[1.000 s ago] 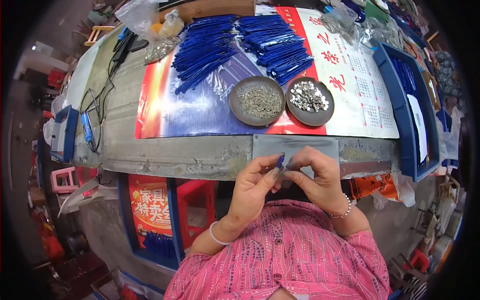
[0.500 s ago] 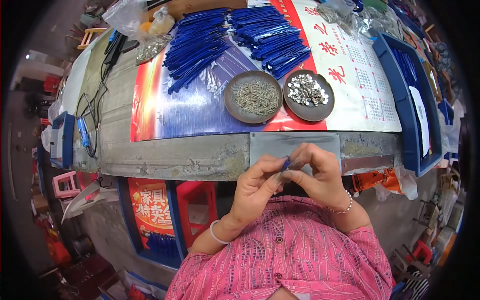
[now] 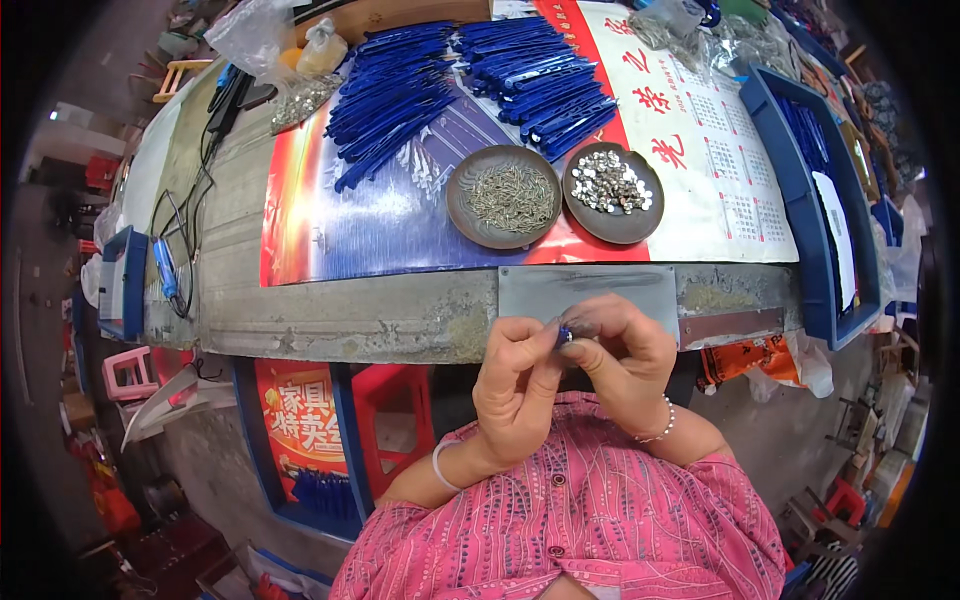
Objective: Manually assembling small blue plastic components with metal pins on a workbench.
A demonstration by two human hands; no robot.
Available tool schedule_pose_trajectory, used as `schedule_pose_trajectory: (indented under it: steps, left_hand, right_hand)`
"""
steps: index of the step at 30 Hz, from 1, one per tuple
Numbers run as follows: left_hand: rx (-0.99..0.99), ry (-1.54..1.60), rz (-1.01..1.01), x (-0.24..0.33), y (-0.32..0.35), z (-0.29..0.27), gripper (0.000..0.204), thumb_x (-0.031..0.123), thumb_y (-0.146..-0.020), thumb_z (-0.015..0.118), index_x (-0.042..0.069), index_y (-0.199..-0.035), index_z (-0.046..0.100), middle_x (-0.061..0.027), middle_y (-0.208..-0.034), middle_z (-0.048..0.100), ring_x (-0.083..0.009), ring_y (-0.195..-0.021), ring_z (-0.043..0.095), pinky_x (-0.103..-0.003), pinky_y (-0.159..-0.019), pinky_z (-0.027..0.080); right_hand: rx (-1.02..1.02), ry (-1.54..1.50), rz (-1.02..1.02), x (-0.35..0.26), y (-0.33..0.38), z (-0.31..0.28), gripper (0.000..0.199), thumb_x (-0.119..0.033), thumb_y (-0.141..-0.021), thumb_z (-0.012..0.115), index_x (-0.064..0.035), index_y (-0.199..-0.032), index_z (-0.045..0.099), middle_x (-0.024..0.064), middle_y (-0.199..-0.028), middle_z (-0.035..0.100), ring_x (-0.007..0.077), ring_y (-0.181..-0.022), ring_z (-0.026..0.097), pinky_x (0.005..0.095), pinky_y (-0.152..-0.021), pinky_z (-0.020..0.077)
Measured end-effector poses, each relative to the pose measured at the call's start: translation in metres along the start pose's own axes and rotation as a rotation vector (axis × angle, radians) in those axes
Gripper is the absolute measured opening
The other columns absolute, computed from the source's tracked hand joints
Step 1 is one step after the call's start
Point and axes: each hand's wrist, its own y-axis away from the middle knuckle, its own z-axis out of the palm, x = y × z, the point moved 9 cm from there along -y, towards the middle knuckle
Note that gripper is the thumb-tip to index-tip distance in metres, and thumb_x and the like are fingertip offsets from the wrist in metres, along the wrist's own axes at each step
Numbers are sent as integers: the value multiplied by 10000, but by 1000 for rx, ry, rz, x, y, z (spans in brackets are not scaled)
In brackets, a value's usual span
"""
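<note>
My left hand (image 3: 515,385) and my right hand (image 3: 622,360) meet over the table's front edge. Thumbs and fingertips of both pinch a small dark-blue piece (image 3: 566,334) with a shiny end; most of it is hidden by the fingers, so its full shape does not show. Just beyond the hands lies a flat grey plate (image 3: 630,285) at the table edge. Farther off stand two round dark dishes. The left dish (image 3: 462,222) holds many thin metal pins, and the right dish (image 3: 640,226) holds small shiny round metal pieces.
Two heaps of long blue strips, a left heap (image 3: 385,100) and a right heap (image 3: 540,80), lie on a printed sheet (image 3: 340,235). A blue tray (image 3: 825,290) stands at the right. A corded blue tool (image 3: 165,265) rests at the left, near a red stool (image 3: 395,385) below.
Both hands have dipped slightly toward me, and the left has turned more upright. The blue piece has turned between the fingertips, so its shiny end shows more.
</note>
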Motion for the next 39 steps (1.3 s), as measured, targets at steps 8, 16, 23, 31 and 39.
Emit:
schedule_pose_trajectory:
  steps: [8,16,23,31,39]
  left_hand:
    - [67,0,-48,1,1,-3,267,-43,-896,558,18,-1155,588,-93,-1012,511,-132,-825,503,-215,-719,427]
    - [16,67,-111,-8,10,1,283,-45,-895,556,12,-1171,585,-84,-1007,503,-118,-821,488,-198,-714,416]
    - [9,200,-187,-19,4,3,286,-52,-918,517,12,-1193,567,-50,-1043,466,-62,-840,486,-170,-698,424]
    - [42,551,-326,-30,8,9,255,-38,-913,523,14,-1161,559,-57,-1052,502,-82,-715,486,-204,-588,414]
    - [109,598,-446,-43,9,11,178,-42,-906,522,26,-1069,501,-59,-1028,502,-95,-653,455,-222,-537,375]
  right_hand:
    - [4,397,-233,-24,-2,9,135,-46,-798,694,4,-807,569,124,-767,602,245,-640,587,303,-563,466]
    - [-133,537,-307,-2,10,19,281,-203,-895,589,-20,-707,486,121,-610,458,311,-497,479,385,-446,367]
    - [-195,475,-161,10,3,19,287,-218,-877,613,-27,-710,480,140,-605,458,330,-503,477,394,-448,366]
    - [384,141,108,19,-30,-62,244,55,-826,530,-17,-1048,458,37,-902,485,55,-690,445,171,-548,350]
    - [385,264,172,25,-23,-46,683,-51,-609,761,-40,-1176,380,69,-974,453,109,-762,427,249,-635,371]
